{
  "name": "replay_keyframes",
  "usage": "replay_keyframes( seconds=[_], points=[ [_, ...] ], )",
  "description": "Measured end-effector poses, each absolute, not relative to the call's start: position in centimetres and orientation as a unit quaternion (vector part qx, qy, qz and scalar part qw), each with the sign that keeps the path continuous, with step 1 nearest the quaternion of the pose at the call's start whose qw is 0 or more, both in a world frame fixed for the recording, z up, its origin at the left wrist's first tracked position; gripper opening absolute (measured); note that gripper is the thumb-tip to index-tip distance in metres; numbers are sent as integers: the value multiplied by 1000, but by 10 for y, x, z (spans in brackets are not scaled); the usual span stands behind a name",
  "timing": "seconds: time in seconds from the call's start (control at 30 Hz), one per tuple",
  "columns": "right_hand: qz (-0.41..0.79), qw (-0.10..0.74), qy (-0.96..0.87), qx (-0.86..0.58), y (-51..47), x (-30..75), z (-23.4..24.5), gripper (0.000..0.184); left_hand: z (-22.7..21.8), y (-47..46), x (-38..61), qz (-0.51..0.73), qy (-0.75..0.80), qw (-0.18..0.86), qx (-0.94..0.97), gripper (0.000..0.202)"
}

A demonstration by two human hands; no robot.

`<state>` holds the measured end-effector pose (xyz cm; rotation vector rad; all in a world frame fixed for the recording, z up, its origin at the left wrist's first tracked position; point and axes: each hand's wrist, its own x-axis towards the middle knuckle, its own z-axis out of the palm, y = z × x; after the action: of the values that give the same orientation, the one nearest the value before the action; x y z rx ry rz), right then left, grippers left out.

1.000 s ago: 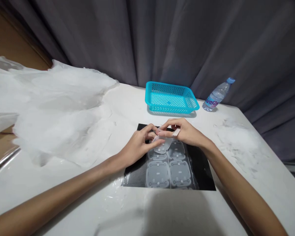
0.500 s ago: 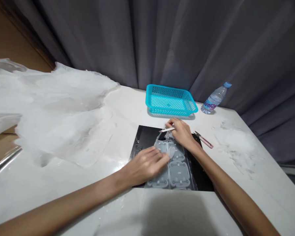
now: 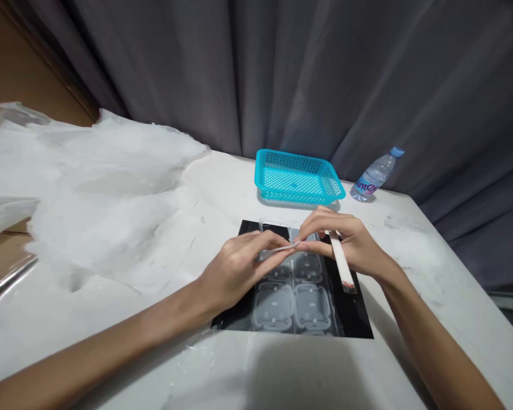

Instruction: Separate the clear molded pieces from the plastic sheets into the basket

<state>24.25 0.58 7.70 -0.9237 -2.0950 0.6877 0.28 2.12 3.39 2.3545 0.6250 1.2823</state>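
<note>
Thin translucent flat piece (image 3: 284, 247) is pinched between the fingertips of both hands, above the middle of the work area; behind everything a dark grey fabric curtain (image 3: 282, 74) is hung in folds; before it a white smooth-topped table (image 3: 214, 193) is placed; its left side is covered by a crumpled heap of whitish translucent plastic (image 3: 102, 182); between the forearms a black rectangular mat (image 3: 354, 313) is laid, and on it is spread a clear sheet printed with grey rounded squares (image 3: 273, 307) in two columns; beyond the mat a turquoise perforated plastic basket (image 3: 297, 181) is set near the curtain; the piece's left edge is gripped narrowly by the left hand (image 3: 241, 265), its right edge by the right hand (image 3: 346, 236); to the basket's right is stood a clear plastic bottle with a blue cap (image 3: 370, 179); within the right hand a narrow white strip with a reddish end (image 3: 341, 265) is also kept, its upper end hidden.
</note>
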Motion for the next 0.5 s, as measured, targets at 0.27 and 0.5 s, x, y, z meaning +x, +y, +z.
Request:
replay_keyframes(
  seconds=[0.27,0.5],
  points=[
    [263,402,-811,-335,1,244,83,7,40,18,2,470,186,151,850,4],
    [267,400,-822,-306,1,246,86,4,45,12,2,468,191,179,844,7]
  ],
)
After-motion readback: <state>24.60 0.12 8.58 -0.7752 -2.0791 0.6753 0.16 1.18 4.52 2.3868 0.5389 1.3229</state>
